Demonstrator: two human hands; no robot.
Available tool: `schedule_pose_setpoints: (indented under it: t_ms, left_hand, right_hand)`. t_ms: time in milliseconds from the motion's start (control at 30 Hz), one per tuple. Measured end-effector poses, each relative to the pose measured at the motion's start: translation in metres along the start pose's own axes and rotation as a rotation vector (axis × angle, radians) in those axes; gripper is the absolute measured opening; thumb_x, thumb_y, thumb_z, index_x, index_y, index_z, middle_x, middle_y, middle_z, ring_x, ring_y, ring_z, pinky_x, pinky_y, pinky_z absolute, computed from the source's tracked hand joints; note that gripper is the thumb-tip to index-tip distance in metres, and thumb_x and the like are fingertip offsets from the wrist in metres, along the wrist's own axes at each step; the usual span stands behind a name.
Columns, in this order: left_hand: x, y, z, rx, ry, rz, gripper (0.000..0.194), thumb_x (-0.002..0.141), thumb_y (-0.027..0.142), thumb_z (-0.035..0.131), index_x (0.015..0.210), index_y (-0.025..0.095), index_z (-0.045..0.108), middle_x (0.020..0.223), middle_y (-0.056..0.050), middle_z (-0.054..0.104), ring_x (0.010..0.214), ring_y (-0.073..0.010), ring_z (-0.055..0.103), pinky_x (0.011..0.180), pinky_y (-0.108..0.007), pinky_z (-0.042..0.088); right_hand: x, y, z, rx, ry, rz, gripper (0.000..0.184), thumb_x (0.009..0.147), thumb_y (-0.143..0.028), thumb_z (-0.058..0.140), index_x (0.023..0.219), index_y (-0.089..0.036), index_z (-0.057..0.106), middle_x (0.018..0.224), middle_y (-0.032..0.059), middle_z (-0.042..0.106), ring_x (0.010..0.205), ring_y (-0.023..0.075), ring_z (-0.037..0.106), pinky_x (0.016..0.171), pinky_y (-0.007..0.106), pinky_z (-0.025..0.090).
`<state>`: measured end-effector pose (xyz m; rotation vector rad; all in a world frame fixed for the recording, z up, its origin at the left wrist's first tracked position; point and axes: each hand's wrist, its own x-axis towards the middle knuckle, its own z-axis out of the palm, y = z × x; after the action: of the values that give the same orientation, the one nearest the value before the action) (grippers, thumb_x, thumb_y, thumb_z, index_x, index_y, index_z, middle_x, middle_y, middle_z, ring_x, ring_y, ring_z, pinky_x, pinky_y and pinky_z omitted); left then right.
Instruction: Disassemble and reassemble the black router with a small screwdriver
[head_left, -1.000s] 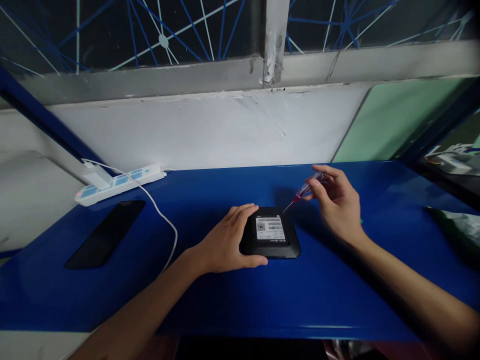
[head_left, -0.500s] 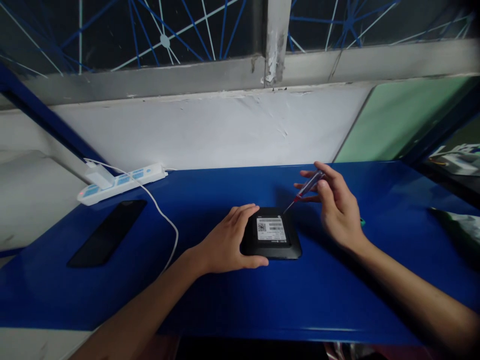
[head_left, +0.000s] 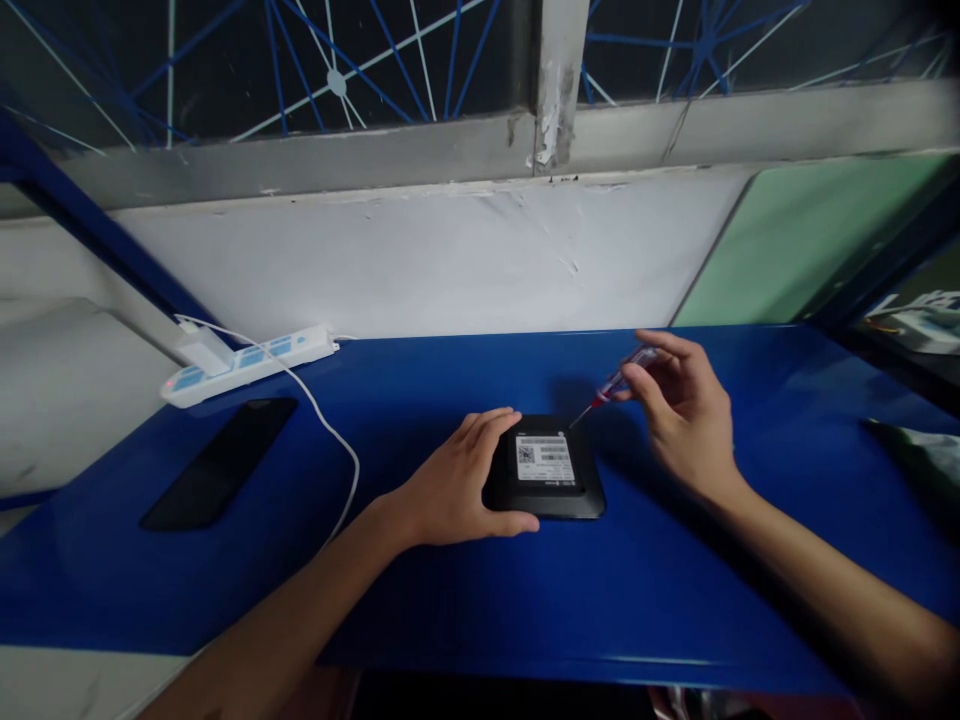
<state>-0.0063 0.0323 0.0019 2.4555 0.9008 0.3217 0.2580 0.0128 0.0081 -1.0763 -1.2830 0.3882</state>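
A flat black device with rounded corners lies on the blue table, a white printed label facing up. My left hand grips its left side, thumb along the near edge and fingers over the far edge. In my right hand is a screwdriver with a clear handle and a red collar, pinched between thumb and fingers. The screwdriver slants down to the left, its tip at the device's far right corner. Any screw under the tip is too small to make out.
A black phone lies on the table at left. Behind it, a white power strip holds a plugged-in charger, whose white cable curves towards my left forearm. A white wall rises behind; a green-and-white packet sits at right.
My right fingers have curled in closer round the screwdriver handle, and the hand has shifted slightly right. The tip stays at the same corner. My left hand still holds the device in place.
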Motion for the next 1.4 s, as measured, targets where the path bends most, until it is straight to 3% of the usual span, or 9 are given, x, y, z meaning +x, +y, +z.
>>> schedule_pose_setpoints:
  t_ms: [100, 267, 333, 533, 800, 1033, 1400]
  left_hand:
    - [0.0003, 0.0001, -0.0001, -0.004, 0.002, 0.000, 0.110, 0.070, 0.067, 0.074, 0.153, 0.023, 0.017, 0.158, -0.021, 0.028, 0.144, -0.0459, 0.027, 0.113, -0.069, 0.031]
    - [0.0001, 0.0003, 0.0001, -0.016, -0.004, -0.012, 0.109, 0.070, 0.067, 0.074, 0.153, 0.023, 0.018, 0.158, -0.020, 0.028, 0.145, -0.0466, 0.027, 0.113, -0.070, 0.030]
    - [-0.0002, -0.0006, 0.0006, -0.021, 0.003, -0.005, 0.110, 0.070, 0.067, 0.074, 0.154, 0.023, 0.019, 0.158, -0.020, 0.029, 0.144, -0.0467, 0.027, 0.114, -0.070, 0.030]
    - [-0.0005, -0.0022, 0.0010, -0.017, 0.001, 0.010, 0.111, 0.070, 0.068, 0.074, 0.154, 0.023, 0.017, 0.158, -0.020, 0.027, 0.145, -0.0455, 0.026, 0.114, -0.068, 0.030]
    - [-0.0005, 0.0000, 0.0005, -0.015, 0.013, 0.000, 0.109, 0.069, 0.067, 0.075, 0.153, 0.023, 0.021, 0.158, -0.019, 0.029, 0.145, -0.0450, 0.027, 0.115, -0.068, 0.030]
    - [-0.0013, -0.0009, 0.0005, -0.025, 0.007, -0.008, 0.111, 0.069, 0.069, 0.074, 0.154, 0.023, 0.020, 0.158, -0.020, 0.028, 0.144, -0.0461, 0.027, 0.113, -0.069, 0.032]
    - [-0.0007, 0.0007, -0.0003, -0.012, -0.006, -0.011, 0.108, 0.069, 0.068, 0.074, 0.152, 0.023, 0.020, 0.159, -0.019, 0.027, 0.146, -0.0457, 0.026, 0.114, -0.068, 0.031]
  right_hand:
    - [0.0001, 0.0016, -0.0003, 0.004, -0.004, 0.026, 0.028, 0.091, -0.033, 0.066, 0.118, -0.027, 0.062, 0.091, 0.0015, 0.063, 0.077, 0.0150, 0.069, 0.069, 0.031, 0.065]
    - [-0.0036, 0.0015, -0.0001, 0.031, -0.075, 0.052, 0.038, 0.098, -0.035, 0.053, 0.136, -0.032, 0.053, 0.124, 0.0072, 0.066, 0.103, 0.0220, 0.072, 0.079, 0.037, 0.066]
    - [-0.0041, 0.0010, 0.0000, 0.015, -0.080, 0.038, 0.040, 0.098, -0.034, 0.053, 0.139, -0.032, 0.051, 0.122, 0.0071, 0.067, 0.100, 0.0217, 0.072, 0.079, 0.039, 0.066]
    - [-0.0010, 0.0014, -0.0012, -0.084, -0.023, -0.006, 0.036, 0.091, -0.033, 0.065, 0.126, -0.030, 0.060, 0.090, 0.0011, 0.063, 0.071, 0.0145, 0.068, 0.071, 0.033, 0.065]
    - [-0.0036, 0.0064, -0.0014, -0.049, -0.087, 0.043, 0.047, 0.095, -0.037, 0.058, 0.141, -0.032, 0.050, 0.121, 0.0085, 0.066, 0.090, 0.0202, 0.071, 0.072, 0.036, 0.065]
    - [-0.0031, 0.0006, -0.0024, 0.002, -0.110, 0.068, 0.045, 0.099, -0.035, 0.051, 0.144, -0.038, 0.049, 0.132, 0.0076, 0.063, 0.096, 0.0227, 0.072, 0.078, 0.043, 0.066]
    - [-0.0067, 0.0013, -0.0007, 0.033, -0.061, 0.037, 0.040, 0.101, -0.031, 0.047, 0.141, -0.035, 0.052, 0.127, 0.0055, 0.066, 0.102, 0.0226, 0.072, 0.085, 0.045, 0.065]
